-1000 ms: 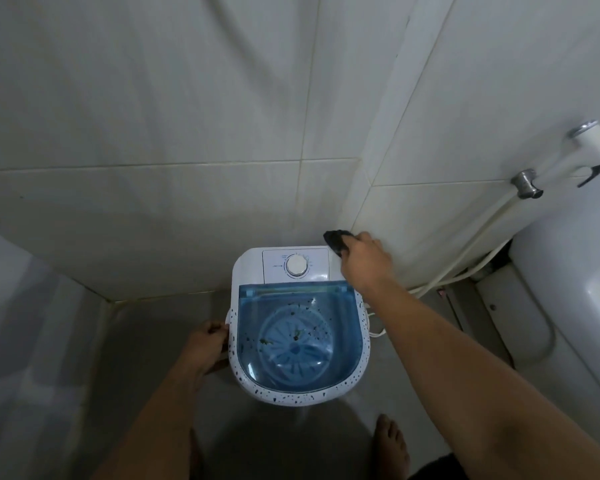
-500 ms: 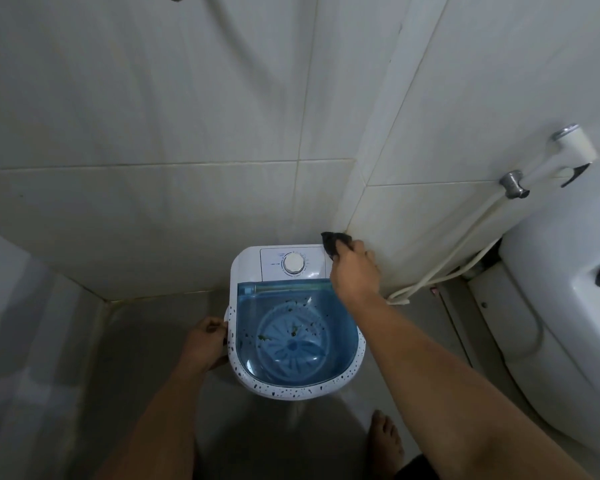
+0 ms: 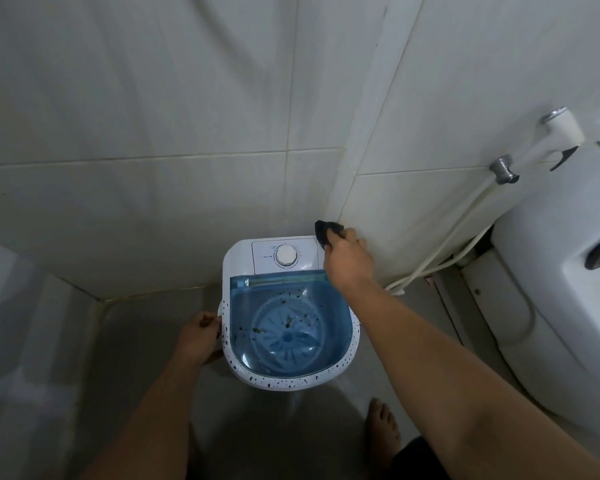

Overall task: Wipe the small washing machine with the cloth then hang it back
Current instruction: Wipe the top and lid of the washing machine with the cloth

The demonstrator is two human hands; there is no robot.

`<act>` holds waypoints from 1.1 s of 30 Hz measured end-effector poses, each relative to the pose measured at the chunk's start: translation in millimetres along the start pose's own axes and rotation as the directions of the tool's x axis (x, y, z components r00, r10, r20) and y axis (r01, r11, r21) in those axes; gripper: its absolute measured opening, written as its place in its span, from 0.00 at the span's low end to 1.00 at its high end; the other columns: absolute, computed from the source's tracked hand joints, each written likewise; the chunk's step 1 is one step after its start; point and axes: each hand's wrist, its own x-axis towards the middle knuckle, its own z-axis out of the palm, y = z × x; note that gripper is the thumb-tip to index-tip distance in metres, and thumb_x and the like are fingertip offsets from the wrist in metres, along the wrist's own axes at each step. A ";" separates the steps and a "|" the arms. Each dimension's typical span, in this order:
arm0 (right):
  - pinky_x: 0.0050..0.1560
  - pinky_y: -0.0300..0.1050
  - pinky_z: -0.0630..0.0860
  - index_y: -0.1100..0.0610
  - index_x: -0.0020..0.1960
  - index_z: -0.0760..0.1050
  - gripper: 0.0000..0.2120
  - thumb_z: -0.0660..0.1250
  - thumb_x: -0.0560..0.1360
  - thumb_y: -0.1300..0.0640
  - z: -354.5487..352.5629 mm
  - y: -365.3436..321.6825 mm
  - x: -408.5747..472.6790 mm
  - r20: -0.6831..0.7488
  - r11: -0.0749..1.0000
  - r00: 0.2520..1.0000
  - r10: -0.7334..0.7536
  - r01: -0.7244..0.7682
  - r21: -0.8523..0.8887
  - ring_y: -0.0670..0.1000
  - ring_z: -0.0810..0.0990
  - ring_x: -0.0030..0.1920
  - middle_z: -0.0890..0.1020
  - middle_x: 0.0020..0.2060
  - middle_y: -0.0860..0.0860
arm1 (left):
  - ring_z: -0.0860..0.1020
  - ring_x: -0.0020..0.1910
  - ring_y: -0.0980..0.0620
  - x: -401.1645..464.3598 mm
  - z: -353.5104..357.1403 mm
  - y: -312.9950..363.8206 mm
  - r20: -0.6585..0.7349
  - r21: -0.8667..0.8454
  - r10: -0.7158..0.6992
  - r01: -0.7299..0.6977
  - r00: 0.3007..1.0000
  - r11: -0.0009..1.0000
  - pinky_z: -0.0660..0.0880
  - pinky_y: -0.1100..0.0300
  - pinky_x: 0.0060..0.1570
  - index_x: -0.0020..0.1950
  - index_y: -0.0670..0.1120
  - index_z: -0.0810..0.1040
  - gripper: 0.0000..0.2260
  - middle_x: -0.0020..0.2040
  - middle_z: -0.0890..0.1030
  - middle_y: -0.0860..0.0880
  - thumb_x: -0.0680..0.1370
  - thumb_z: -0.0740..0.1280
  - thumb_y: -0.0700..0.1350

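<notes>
Right hand [image 3: 347, 261] grips dark cloth [image 3: 327, 231] bunched in curled fingers, pressed on back right corner of small washing machine [image 3: 288, 317] beside dial [image 3: 286, 255]. Left hand [image 3: 200, 337] holds machine's left rim, fingers curled round it.

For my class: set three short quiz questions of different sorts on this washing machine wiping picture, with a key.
1. True or false: the right hand holds the dark cloth at the back right corner of the small washing machine.
2. What does the left hand grip? A) the white dial B) the machine's left rim C) the spray hose
3. Fill in: the lid is clear and ____ in colour.

Key: 1 true; 2 B; 3 blue
</notes>
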 end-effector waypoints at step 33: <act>0.63 0.48 0.74 0.53 0.74 0.72 0.20 0.62 0.82 0.54 10.8 39.3 -33.9 0.015 0.883 0.988 0.156 -0.146 0.445 0.60 0.80 0.58 0.76 0.62 0.59 | 0.81 0.61 0.40 10.0 -0.3 -2.8 0.021 -0.050 -0.052 0.053 0.998 0.997 0.82 0.50 0.43 0.53 0.44 0.78 0.03 0.59 0.82 0.37 0.80 0.67 0.38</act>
